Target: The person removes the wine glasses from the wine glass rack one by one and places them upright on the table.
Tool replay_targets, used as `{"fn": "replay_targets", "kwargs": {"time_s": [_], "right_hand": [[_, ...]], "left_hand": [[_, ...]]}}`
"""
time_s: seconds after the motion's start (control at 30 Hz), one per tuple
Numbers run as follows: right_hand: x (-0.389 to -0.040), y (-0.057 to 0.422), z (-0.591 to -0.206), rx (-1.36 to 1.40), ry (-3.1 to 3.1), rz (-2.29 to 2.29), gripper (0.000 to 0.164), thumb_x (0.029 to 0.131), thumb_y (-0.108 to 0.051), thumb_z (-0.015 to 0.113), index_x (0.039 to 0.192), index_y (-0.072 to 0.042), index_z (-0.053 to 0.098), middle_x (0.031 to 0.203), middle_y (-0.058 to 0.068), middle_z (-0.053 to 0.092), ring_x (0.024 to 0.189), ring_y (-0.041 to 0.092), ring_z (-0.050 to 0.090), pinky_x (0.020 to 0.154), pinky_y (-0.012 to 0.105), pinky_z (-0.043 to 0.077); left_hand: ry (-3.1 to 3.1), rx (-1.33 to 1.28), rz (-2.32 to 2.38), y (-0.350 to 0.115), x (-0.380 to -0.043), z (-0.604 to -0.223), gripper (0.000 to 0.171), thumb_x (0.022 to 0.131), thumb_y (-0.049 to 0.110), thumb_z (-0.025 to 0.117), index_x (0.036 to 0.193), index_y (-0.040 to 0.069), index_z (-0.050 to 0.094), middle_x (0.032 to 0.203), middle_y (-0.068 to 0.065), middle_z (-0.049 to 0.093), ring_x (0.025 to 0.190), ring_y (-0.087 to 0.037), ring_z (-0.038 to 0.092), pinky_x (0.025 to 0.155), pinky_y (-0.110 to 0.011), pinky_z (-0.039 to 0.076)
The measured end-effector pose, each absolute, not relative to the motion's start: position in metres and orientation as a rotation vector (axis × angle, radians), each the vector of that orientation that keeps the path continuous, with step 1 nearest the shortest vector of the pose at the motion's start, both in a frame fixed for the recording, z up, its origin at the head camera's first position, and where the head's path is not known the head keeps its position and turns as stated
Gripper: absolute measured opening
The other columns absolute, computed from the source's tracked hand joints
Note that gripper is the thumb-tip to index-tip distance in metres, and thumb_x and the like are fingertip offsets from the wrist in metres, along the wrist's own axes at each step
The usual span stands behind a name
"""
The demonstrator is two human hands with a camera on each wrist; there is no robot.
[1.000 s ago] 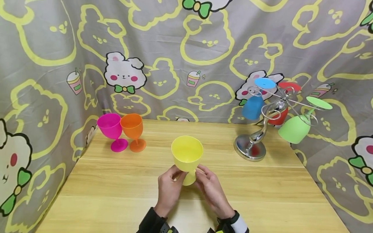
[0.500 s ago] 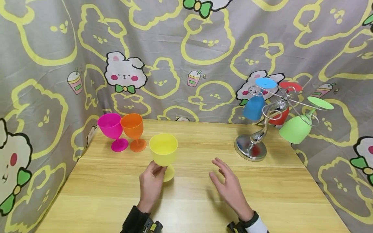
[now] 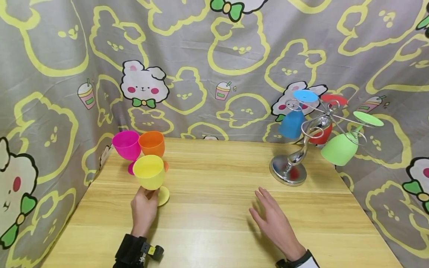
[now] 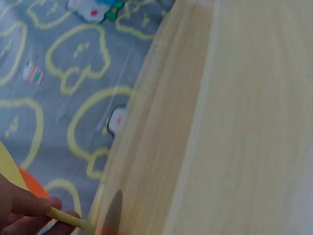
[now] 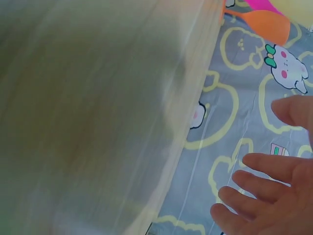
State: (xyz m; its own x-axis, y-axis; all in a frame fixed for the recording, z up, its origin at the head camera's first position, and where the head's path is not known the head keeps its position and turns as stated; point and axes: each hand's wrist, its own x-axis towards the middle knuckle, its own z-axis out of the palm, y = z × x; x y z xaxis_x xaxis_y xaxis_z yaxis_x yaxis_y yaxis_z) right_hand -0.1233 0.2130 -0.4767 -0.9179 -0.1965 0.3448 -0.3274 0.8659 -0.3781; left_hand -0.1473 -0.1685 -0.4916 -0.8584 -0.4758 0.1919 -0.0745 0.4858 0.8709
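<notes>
My left hand (image 3: 144,209) pinches the stem of a yellow goblet (image 3: 149,172), which leans slightly over the left part of the table. In the left wrist view the fingers (image 4: 30,203) grip the thin yellow stem (image 4: 66,217). Just behind the goblet stand a magenta goblet (image 3: 126,144) and an orange goblet (image 3: 152,143), side by side and upright, their feet partly hidden by the yellow one. My right hand (image 3: 277,222) hovers over the right middle of the table, holding nothing, its fingers extended and spread, as the right wrist view also shows.
At the back right a chrome goblet rack (image 3: 288,170) bears a blue goblet (image 3: 291,124), a red goblet (image 3: 320,134) and a green goblet (image 3: 340,149), hung upside down. A patterned grey curtain (image 3: 187,41) encloses the wooden table (image 3: 214,223) at the back and sides.
Both hands held the yellow goblet at first. The right hand let go and moved right; the left hand carried the goblet left, in front of the magenta and orange ones.
</notes>
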Motion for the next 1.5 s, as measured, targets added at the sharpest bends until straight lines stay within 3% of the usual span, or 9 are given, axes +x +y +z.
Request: {"fn": "replay_targets", "kwargs": {"time_s": [0.27,0.57,1.03,1.33,1.5], "right_hand": [[-0.122,0.223,-0.479,0.417,-2.822,0.528,0.068,0.085,-0.047,0.059,0.136,-0.006,0.042,0.147,0.013,0.028,0.132,0.036,0.028,0.100,0.053,0.033],[-0.122,0.223,-0.478,0.399,-2.829,0.578,0.065,0.085,-0.044,0.060,0.135,-0.006,0.043,0.147,0.015,0.027,0.132,0.036,0.028,0.100,0.054,0.033],[-0.121,0.221,-0.482,0.398,-2.832,0.629,0.061,0.086,-0.037,0.062,0.135,-0.006,0.044,0.147,0.015,0.027,0.131,0.034,0.030,0.099,0.052,0.036],[-0.121,0.223,-0.483,0.395,-2.842,0.646,0.060,0.087,-0.040,0.058,0.134,-0.006,0.044,0.146,0.017,0.028,0.131,0.035,0.031,0.099,0.052,0.036],[-0.121,0.224,-0.479,0.391,-2.843,0.649,0.059,0.087,-0.036,0.060,0.135,-0.006,0.043,0.147,0.016,0.026,0.130,0.035,0.032,0.099,0.052,0.036]], "left_hand": [[-2.430,0.543,-1.248,-0.206,-0.154,-0.491,0.021,0.086,0.011,0.059,0.106,0.005,0.060,0.105,-0.018,0.065,0.106,-0.037,0.054,0.089,-0.052,0.039],[-2.445,0.523,-1.217,-0.238,-0.168,-0.492,0.019,0.092,0.012,0.049,0.107,0.008,0.060,0.106,-0.013,0.065,0.110,-0.034,0.052,0.095,-0.050,0.036],[-2.471,0.561,-1.232,-0.260,-0.180,-0.490,0.022,0.094,0.012,0.043,0.110,0.005,0.056,0.111,-0.016,0.060,0.114,-0.038,0.048,0.096,-0.053,0.032],[-2.467,0.608,-1.249,-0.262,-0.181,-0.491,0.024,0.094,0.017,0.047,0.113,0.005,0.055,0.114,-0.018,0.059,0.115,-0.038,0.047,0.097,-0.053,0.031],[-2.396,0.646,-1.409,-0.266,-0.175,-0.492,0.046,0.088,0.030,0.058,0.128,0.007,0.049,0.128,-0.016,0.053,0.119,-0.033,0.047,0.100,-0.046,0.036]]}}
